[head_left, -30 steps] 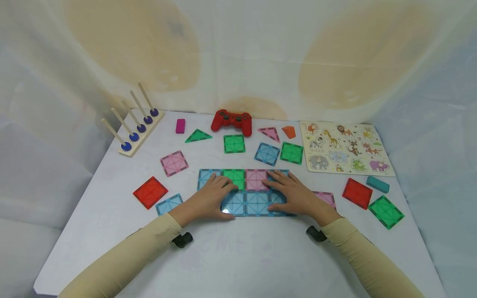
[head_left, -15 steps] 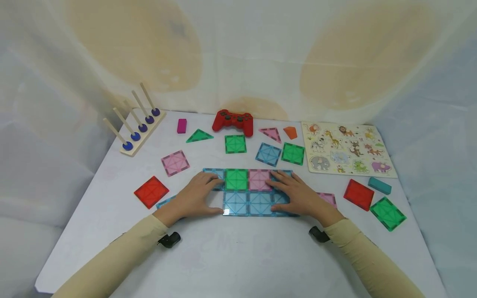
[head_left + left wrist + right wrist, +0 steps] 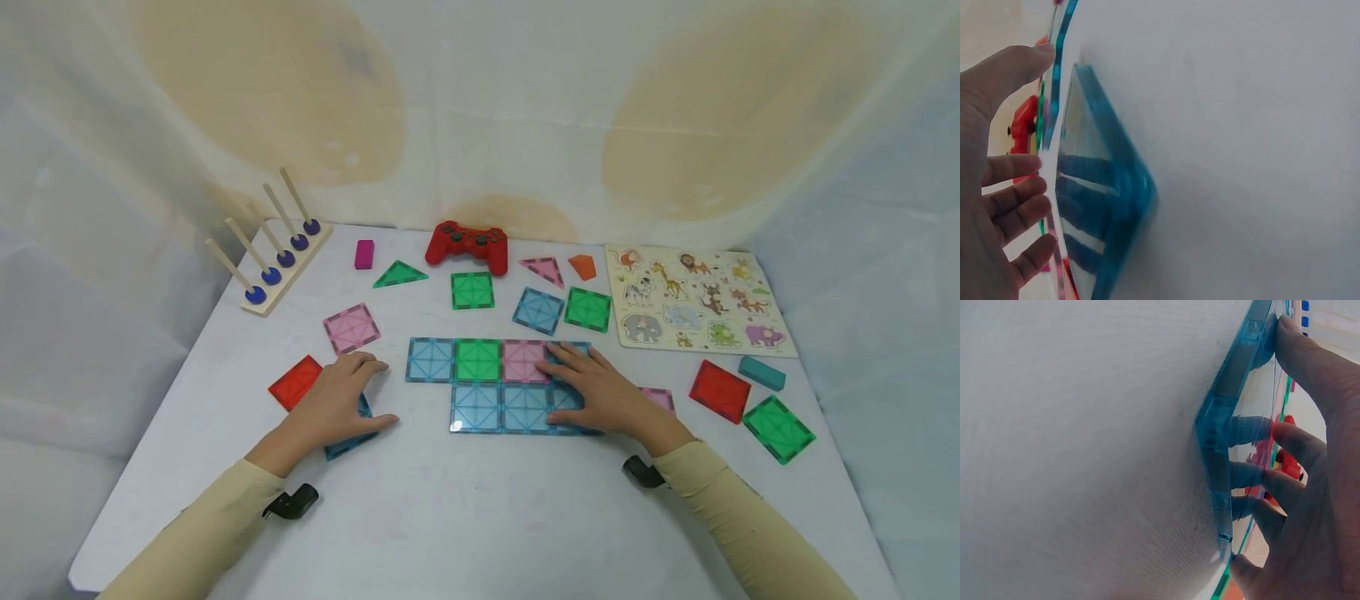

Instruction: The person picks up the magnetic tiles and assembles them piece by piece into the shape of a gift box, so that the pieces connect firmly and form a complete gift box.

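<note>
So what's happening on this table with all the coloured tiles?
A person is laying flat see-through tiles into a joined patch on a white table: four squares in the far row, three blue ones in the near row. The right hand rests flat on the patch's right end. The left hand rests on a loose blue tile off to the left, apart from the patch. More loose tiles, a red game controller and an animal puzzle board lie around.
</note>
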Action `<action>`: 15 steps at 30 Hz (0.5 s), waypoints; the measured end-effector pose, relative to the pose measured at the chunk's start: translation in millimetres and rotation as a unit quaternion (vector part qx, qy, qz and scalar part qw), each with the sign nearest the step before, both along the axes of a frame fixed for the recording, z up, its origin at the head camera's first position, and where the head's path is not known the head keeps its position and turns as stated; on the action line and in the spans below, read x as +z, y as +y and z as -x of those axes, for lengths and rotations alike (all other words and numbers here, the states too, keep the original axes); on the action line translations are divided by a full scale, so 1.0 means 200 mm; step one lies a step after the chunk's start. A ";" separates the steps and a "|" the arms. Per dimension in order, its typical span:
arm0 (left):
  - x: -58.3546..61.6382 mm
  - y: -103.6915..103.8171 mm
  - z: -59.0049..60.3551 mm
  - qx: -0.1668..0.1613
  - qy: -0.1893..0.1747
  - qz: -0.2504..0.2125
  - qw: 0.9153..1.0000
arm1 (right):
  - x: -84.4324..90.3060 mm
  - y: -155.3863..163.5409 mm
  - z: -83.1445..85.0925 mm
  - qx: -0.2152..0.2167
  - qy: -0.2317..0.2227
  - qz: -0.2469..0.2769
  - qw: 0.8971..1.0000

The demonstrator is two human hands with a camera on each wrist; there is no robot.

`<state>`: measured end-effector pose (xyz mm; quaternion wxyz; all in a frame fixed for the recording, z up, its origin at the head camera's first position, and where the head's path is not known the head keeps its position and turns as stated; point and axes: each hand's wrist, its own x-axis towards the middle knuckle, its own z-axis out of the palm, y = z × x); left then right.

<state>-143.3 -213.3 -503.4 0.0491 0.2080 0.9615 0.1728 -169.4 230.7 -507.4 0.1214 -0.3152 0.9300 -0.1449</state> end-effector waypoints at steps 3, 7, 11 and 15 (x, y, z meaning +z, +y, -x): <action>0.02 -0.05 -0.02 0.012 -0.005 0.015 1.000 | 0.00 0.00 0.00 -0.001 -0.002 -0.003 1.000; 0.04 -0.09 -0.05 0.027 -0.018 0.040 0.999 | 0.01 -0.01 0.00 -0.004 -0.006 -0.006 1.000; 0.06 -0.09 -0.08 0.032 -0.031 0.056 0.997 | 0.01 -0.01 -0.01 -0.002 -0.006 -0.003 1.000; 0.07 -0.08 -0.11 0.023 -0.032 0.063 0.997 | 0.02 -0.01 -0.01 -0.002 -0.008 -0.001 1.000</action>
